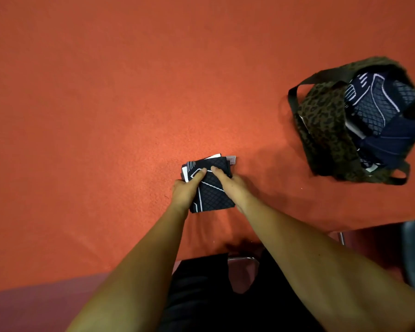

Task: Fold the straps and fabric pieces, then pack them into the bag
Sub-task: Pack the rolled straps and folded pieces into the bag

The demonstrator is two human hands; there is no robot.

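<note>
Far left: bare orange tablecloth [82,116]. Centre now, gripping folded fabric piece [212,192] by left edge with left hand [185,191], thumb pressed on top. Black quilted cloth, white lines, lying on table toward near edge. Gripping right edge same way with right hand [233,186], thumb on top. Well apart at right: leopard-print bag [321,125], mouth gaping, dark folded pieces [379,104] already inside.

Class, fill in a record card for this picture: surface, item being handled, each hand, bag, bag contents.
surface: orange cloth
item: folded fabric piece, dark with white lines
left hand: holds its left side, thumb on top
right hand: holds its right side, thumb on top
bag: leopard-print, open, at right
bag contents: similar dark pieces
</note>
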